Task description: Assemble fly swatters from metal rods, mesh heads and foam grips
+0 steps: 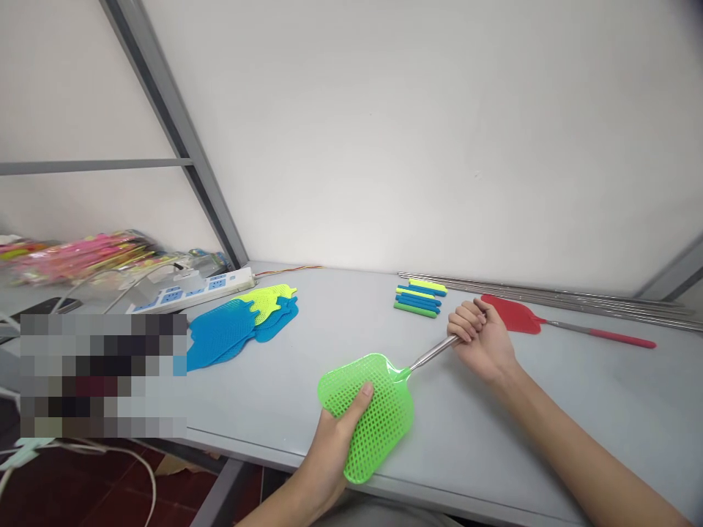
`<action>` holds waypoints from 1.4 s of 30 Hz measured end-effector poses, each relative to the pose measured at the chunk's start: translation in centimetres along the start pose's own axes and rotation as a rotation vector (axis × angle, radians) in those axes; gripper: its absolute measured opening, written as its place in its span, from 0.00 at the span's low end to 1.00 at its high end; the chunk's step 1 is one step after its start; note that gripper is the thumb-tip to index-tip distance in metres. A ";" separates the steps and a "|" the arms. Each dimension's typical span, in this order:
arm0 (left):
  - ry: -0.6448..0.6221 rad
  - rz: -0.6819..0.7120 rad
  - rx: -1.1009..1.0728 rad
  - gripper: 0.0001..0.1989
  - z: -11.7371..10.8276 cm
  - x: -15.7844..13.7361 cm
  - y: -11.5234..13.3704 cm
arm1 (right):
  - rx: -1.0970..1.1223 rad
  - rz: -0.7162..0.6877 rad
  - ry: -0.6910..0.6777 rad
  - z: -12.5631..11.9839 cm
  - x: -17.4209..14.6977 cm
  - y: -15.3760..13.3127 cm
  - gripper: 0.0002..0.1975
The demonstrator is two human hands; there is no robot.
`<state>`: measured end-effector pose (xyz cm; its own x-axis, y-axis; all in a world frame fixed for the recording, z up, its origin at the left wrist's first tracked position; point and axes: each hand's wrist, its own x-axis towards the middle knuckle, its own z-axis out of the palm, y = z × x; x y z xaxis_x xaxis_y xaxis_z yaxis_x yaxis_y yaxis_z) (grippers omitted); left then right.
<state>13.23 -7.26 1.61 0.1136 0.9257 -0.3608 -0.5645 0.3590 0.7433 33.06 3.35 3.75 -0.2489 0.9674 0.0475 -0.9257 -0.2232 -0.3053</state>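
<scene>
A bright green fly swatter head (384, 417) is gripped by my left hand (335, 439), thumb on top of the mesh near the table's front edge. From its neck a metal rod (433, 353) runs up to the right into my right hand (477, 338), whose fingers are wrapped round it. The rod's far end is hidden in that fist. Just behind my right hand lies a red fly swatter (513, 315) with a metal shaft and a red grip (620, 338). Blue, yellow and green handle grips (417, 300) lie in a small pile beyond the hands.
Blue swatter heads (225, 329) and yellow swatter heads (269, 301) are stacked at the left. Long metal rods (576, 296) lie along the wall at the right. A white power strip (192, 293) with cables and a phone (49, 307) sit at the far left, near bagged colourful items (93, 256).
</scene>
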 end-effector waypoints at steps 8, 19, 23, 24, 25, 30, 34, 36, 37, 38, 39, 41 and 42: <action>-0.028 -0.003 0.005 0.25 0.3 0.0 0.2 | -0.024 0.003 -0.013 0.3 -0.2 -0.4 0.15; -0.061 0.040 0.071 0.23 0.0 0.4 -0.5 | -0.220 -0.032 0.094 -0.6 1.0 -0.5 0.12; -0.026 0.120 0.104 0.23 -0.3 0.4 -0.9 | -0.404 -0.101 0.156 -1.3 1.5 -0.5 0.11; -0.021 0.126 0.107 0.23 -0.3 0.4 -0.9 | -0.452 -0.110 0.172 -1.4 1.6 -0.5 0.12; -0.019 0.125 0.102 0.23 -0.3 0.4 -0.9 | -0.495 -0.114 0.189 -1.5 1.6 -0.5 0.13; -0.033 0.081 0.037 0.23 0.2 0.2 -0.4 | -0.616 -0.046 0.256 -1.9 1.8 -0.4 0.21; -0.017 0.058 0.004 0.24 0.4 0.1 0.0 | -0.640 0.016 0.304 -2.1 1.8 -0.3 0.25; -0.014 0.038 -0.004 0.24 0.5 0.1 0.1 | -0.643 0.022 0.300 -2.1 1.8 -0.2 0.27; -0.014 0.031 -0.010 0.24 0.5 0.1 0.1 | -0.649 0.020 0.296 -2.1 1.8 -0.2 0.29; -0.016 0.022 -0.015 0.25 0.5 0.0 0.2 | -0.662 0.015 0.293 -2.1 1.8 -0.2 0.30; -0.020 0.016 -0.020 0.25 0.5 0.0 0.2 | -0.682 0.008 0.294 -2.2 1.8 -0.2 0.32; -0.027 0.016 -0.032 0.25 0.5 -0.1 0.3 | -0.745 -0.007 0.307 -2.2 1.9 -0.2 0.35; -0.032 0.013 -0.036 0.25 0.6 -0.1 0.3 | -0.784 -0.013 0.316 -2.2 1.9 -0.2 0.36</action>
<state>13.48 -7.18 2.21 0.1314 0.9339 -0.3326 -0.5949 0.3426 0.7271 33.38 5.54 1.75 -0.0403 0.9833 -0.1776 -0.4334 -0.1773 -0.8836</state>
